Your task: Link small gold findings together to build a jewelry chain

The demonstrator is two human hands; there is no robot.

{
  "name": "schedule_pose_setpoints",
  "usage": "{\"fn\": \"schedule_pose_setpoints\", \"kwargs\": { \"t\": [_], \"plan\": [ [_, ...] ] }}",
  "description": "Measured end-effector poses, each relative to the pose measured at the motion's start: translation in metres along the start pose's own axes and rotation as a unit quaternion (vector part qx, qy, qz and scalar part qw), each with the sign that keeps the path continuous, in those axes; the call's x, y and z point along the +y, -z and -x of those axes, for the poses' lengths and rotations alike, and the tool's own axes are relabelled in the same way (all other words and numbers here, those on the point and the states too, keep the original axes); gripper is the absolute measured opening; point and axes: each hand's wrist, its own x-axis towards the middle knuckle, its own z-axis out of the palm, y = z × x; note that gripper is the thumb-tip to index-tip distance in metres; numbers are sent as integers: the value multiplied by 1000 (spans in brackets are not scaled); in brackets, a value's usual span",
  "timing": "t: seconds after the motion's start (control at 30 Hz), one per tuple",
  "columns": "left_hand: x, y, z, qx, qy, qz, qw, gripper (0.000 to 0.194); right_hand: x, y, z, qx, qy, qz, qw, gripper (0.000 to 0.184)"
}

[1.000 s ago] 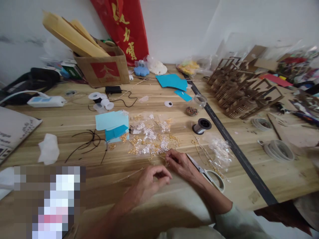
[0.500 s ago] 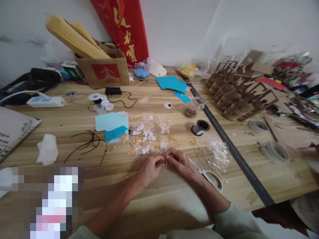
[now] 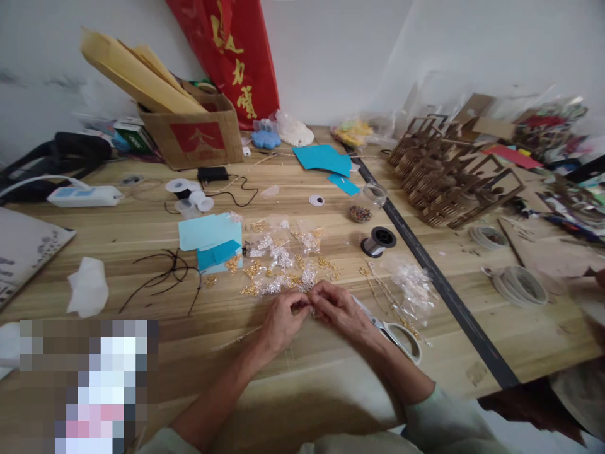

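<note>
My left hand (image 3: 285,317) and my right hand (image 3: 338,309) meet fingertip to fingertip low over the wooden table (image 3: 189,353). Both are closed in a pinch; whatever lies between the fingers is too small and hidden to name. Just beyond them spread small gold and silver beads (image 3: 282,280), some loose, some on clear bags. A thin pale strand (image 3: 236,340) runs out from beneath my left hand. Scissors (image 3: 399,340) with white handles lie beside my right forearm. Thin chains (image 3: 378,287) rest further right, near crumpled clear plastic bags (image 3: 416,287).
A wire spool (image 3: 379,241) and a jar of beads (image 3: 362,213) stand right of the middle. Blue cards (image 3: 208,233) and black cord (image 3: 165,274) lie left. At the back are a cardboard box (image 3: 191,139) and brown slatted wooden pieces (image 3: 449,176). A dark strip (image 3: 439,296) crosses the table.
The view has shifted very slightly. Both hands stay pinched together at nearly the same spot, with only a small shift of the fingers.
</note>
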Motion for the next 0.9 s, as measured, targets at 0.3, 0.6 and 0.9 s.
{"fn": "schedule_pose_setpoints", "kwargs": {
  "t": [0.3, 0.6, 0.9],
  "plan": [
    [-8, 0, 1, 28, -36, 11, 999, 10, 2, 1, 1, 1, 4, 33, 999, 31],
    [-6, 3, 1, 26, -7, 85, 996, 8, 4, 3, 2, 6, -2, 55, 998, 26],
    [-4, 5, 2, 21, 16, 109, 994, 8, -6, 8, 4, -28, 9, 154, 988, 20]
  ]
}}
